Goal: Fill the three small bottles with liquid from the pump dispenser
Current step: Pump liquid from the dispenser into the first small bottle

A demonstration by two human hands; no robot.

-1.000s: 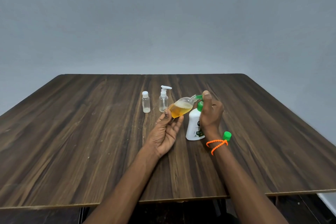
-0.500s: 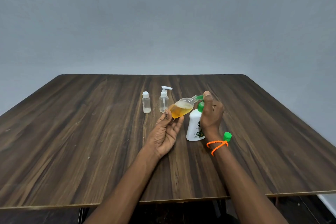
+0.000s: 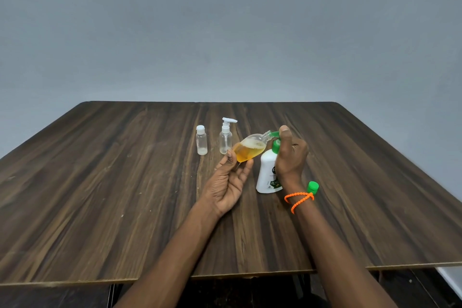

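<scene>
Hands mid-fill: left hand point(image 3: 228, 184) pinches the small bottle point(image 3: 250, 150) by its base, tilted, neck right at the green nozzle; right hand point(image 3: 291, 155) wraps the pump dispenser point(image 3: 267, 177) on the table point(image 3: 100, 195), thumb on top.

That bottle looks like thin light plastic, about half full of amber liquid, so probably squishy and maybe slick, best held low on the body. Two more bottles, the capped bottle point(image 3: 201, 140) and the spray bottle point(image 3: 225, 139), stand upright behind. Green cap point(image 3: 312, 186) sits by the wrist.

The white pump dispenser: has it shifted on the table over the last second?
No. The white pump dispenser stands at the same spot relative to the green cap.
</scene>
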